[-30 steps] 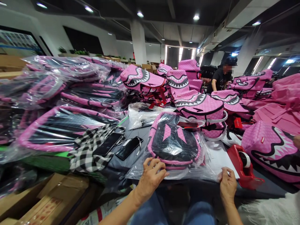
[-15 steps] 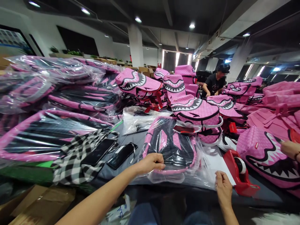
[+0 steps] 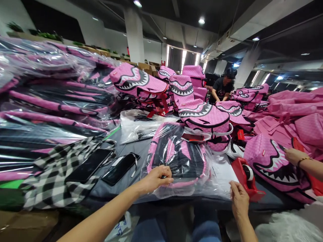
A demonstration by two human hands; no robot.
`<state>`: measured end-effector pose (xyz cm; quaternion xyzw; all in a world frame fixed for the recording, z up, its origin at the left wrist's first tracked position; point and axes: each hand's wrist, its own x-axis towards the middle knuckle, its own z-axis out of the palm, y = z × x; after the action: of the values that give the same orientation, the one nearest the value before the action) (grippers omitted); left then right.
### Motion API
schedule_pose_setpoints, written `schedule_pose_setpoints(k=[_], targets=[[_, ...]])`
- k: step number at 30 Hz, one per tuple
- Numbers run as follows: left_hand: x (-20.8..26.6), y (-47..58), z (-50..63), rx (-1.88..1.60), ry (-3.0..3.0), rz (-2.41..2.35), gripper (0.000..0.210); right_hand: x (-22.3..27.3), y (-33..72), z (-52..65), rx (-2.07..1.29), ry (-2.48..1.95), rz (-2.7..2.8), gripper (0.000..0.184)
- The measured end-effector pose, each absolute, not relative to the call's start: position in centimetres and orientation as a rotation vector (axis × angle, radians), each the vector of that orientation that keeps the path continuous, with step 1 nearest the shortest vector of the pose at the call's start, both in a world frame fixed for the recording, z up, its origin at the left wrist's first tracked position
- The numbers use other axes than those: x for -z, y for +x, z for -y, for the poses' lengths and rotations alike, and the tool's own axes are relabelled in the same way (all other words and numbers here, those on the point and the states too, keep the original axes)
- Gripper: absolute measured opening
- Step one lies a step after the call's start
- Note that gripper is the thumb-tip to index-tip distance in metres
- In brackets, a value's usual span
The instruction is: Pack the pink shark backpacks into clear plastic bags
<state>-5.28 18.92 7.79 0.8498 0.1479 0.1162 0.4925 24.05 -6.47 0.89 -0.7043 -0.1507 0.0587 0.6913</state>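
A pink and black backpack (image 3: 174, 154) lies flat in front of me, inside a clear plastic bag (image 3: 217, 179). Over the lower left part of the backpack, my left hand (image 3: 160, 176) is closed with its fingers curled on the plastic. My right hand (image 3: 239, 196) pinches the bag's loose edge out to the right, close to the table's front edge. Just beyond that hand stands a red tape dispenser (image 3: 248, 179) with a white roll. A white sheet (image 3: 223, 171) lies beneath the loose plastic.
Wrapped backpacks (image 3: 63, 97) are piled at the left, near a checkered cloth (image 3: 55, 171) and two dark phones. Unwrapped pink shark-mouth backpacks (image 3: 207, 116) stand behind. At the right, another person's hand (image 3: 294, 156) touches a pink backpack (image 3: 270, 164); one more person works farther back.
The view has turned a little to the right, so the things on the table appear farther left. Both hands keep about the same hold on the plastic bag.
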Motion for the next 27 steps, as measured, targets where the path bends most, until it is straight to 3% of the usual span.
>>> schedule_pose_setpoints(k=[12, 27], targets=[[-7.8, -5.6, -19.3, -0.274, 2.088, -0.264, 0.055, -3.2, 24.1, 9.3, 0.036, -1.624, 0.636, 0.05], [-7.8, -5.4, -19.3, -0.22, 2.033, -0.358, 0.051, -1.2, 24.3, 5.3, -0.45, -1.398, 0.261, 0.057]])
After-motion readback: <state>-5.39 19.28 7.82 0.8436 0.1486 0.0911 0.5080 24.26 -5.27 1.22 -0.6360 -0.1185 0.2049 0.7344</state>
